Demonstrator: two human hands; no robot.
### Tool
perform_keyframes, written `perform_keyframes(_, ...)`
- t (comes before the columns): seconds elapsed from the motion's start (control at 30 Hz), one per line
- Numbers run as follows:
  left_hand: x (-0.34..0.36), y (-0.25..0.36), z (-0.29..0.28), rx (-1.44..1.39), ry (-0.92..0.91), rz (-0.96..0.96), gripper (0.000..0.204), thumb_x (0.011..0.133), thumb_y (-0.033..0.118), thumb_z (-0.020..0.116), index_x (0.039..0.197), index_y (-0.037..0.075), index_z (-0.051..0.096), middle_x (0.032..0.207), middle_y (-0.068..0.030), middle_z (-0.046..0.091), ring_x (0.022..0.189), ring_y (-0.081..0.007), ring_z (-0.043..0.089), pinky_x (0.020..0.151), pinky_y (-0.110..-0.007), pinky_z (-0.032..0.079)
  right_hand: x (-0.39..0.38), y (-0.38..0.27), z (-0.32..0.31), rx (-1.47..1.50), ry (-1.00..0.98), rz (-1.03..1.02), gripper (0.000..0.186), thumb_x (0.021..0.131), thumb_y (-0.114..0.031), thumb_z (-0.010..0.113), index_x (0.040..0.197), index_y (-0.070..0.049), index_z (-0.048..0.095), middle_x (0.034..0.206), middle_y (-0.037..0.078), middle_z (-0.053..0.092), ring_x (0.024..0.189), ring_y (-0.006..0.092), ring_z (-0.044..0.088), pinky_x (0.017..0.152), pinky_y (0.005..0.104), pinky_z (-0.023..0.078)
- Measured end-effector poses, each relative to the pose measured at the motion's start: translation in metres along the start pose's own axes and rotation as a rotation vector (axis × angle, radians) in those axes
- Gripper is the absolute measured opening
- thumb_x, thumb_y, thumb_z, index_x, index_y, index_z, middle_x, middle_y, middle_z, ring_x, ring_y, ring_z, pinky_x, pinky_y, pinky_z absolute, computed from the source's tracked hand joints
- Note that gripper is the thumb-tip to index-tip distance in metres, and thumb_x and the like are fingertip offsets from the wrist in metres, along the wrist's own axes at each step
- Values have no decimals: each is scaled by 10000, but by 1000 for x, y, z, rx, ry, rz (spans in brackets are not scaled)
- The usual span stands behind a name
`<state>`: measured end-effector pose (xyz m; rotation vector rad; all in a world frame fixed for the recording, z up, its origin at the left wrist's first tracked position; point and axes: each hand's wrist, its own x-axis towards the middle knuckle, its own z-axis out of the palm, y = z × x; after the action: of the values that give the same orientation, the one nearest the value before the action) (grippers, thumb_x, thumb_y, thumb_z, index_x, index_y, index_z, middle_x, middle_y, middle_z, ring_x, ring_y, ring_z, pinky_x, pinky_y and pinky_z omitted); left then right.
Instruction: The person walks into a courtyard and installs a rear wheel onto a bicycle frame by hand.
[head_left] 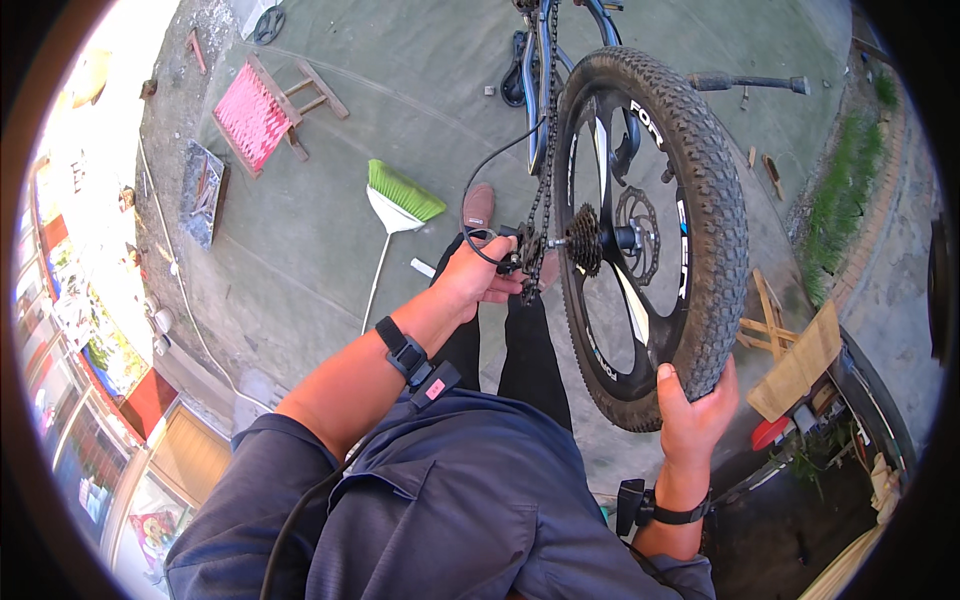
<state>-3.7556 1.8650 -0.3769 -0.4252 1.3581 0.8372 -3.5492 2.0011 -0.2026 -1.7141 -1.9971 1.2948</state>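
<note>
My right hand (697,408) is wrapped round the knobbly tyre of a bicycle's rear wheel (722,215), at its near edge. The wheel stands upright, with dark spokes, a cassette (583,240) and a brake disc (640,237) at its hub. My left hand (482,272) is closed on the rear derailleur (520,255), left of the cassette. The chain (546,170) runs from there along the blue frame (538,110) and appears apart from the sprockets. A black cable loops beside my left hand. Whether the axle sits in the frame I cannot tell.
A green-and-white broom (400,195) lies to the left. Beyond it are a stool with a pink woven seat (252,115) and a tray of tools (203,192). A black-handled bar (750,83) lies beyond the wheel; wooden pieces (795,365) stand at right.
</note>
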Motion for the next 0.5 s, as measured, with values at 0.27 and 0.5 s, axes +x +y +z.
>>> perform_keyframes(0.27, 33, -22, 2, 15, 3, 29, 416, 879, 482, 604, 1025, 94, 569, 912, -73, 661, 828, -222, 682, 688, -354, 514, 3, -8, -9, 23, -12, 5, 385, 684, -75, 701, 1037, 20, 582, 938, 58, 585, 839, 141, 523, 771, 292, 447)
perform_keyframes(0.5, 52, -33, 25, -106, -135, -35, 413, 894, 504, 568, 990, 107, 629, 900, -57, 665, 853, -223, 668, 739, -380, 491, 16, -11, 8, 84, 0, -8, 402, 698, -76, 709, 1070, 25, 593, 963, 56, 598, 864, 139, 538, 801, 294, 451)
